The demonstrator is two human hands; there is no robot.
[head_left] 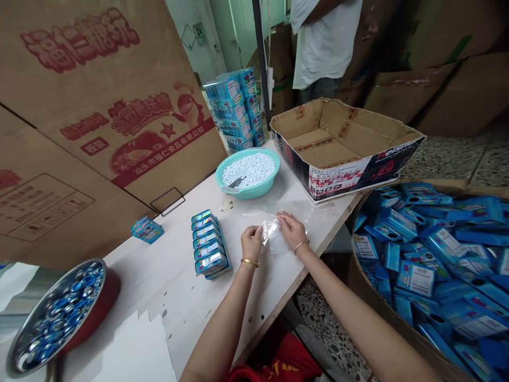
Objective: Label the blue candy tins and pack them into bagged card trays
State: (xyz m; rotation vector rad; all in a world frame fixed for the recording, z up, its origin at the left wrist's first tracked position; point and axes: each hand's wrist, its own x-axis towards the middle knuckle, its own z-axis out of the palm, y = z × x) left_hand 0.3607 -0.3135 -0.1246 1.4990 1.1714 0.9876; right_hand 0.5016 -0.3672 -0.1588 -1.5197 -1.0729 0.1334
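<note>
Between my two hands is a clear plastic bag (272, 239), thin and shiny, just over the white tabletop. My left hand (251, 243) pinches its left edge between thumb and fingers. The fingers of my right hand (292, 229) are closed on its upper right side. Left of my left hand, a row of several small blue boxes (207, 239) with shiny tops stands in a blue tray. Beyond my hands sits a turquoise basin (254, 190) of small pale candies (254, 165), with a dark scoop (237, 182) lying in it.
At right, a big carton holds many blue boxes (415, 278). An open cardboard tray (314, 178) stands at the table's far end, near stacked wrapped packs (238, 114). A red bowl (109, 286) of blue-and-silver pieces and a small blue stack (147, 230) lie left. A person (324, 53) stands behind.
</note>
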